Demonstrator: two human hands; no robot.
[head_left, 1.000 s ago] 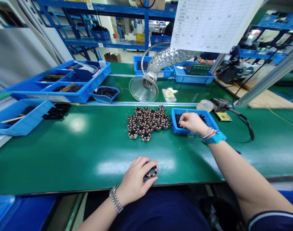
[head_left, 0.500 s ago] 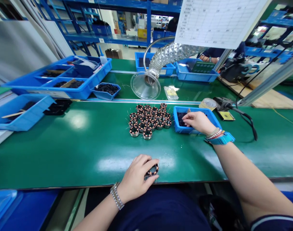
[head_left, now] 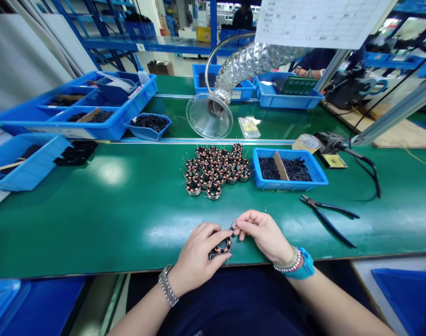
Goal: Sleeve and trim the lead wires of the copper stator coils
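My left hand [head_left: 199, 249] is closed around a copper-wound motor stator [head_left: 218, 251] at the table's near edge, its ring facing up between thumb and fingers. Thin wire ends stick out from it. Just right of the stator, my right hand [head_left: 264, 233] makes a pinch close to my left fingertips. A thin light strand shows at that pinch, but what the fingers hold is too small to make out. Beyond my hands stands a cluster of similar stators [head_left: 220, 179], with fine leads poking out.
A divided blue bin [head_left: 290, 185] holds short black pieces. Cutting pliers [head_left: 327, 214] lie to the right on the green table [head_left: 94, 219]. A clear fume hood [head_left: 209, 116] on a foil duct hangs behind the stators. Blue trays [head_left: 120, 128] stand at left.
My right hand has left the divided blue bin and come down to the stator in my left hand. The pliers, earlier hidden under my right arm, now show. My left hand stays around the stator.
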